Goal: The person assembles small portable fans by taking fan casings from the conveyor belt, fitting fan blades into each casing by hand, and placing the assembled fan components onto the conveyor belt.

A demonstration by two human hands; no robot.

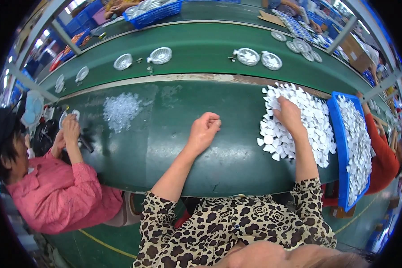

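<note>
Beneath the right hand (289, 117), white fan-shaped pieces (318, 130) are lying heaped, presumably for easy reach; the left hand (204, 131) is showing curled fingers (whether either is gripping, I can't tell).

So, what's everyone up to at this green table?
The person's right hand is at a pile of small white pieces, with a blue tray of similar pieces beside it. Their left hand is loosely curled over the table; whether it holds anything isn't clear. To the left, a co-worker in pink handles something hard to make out.
</note>
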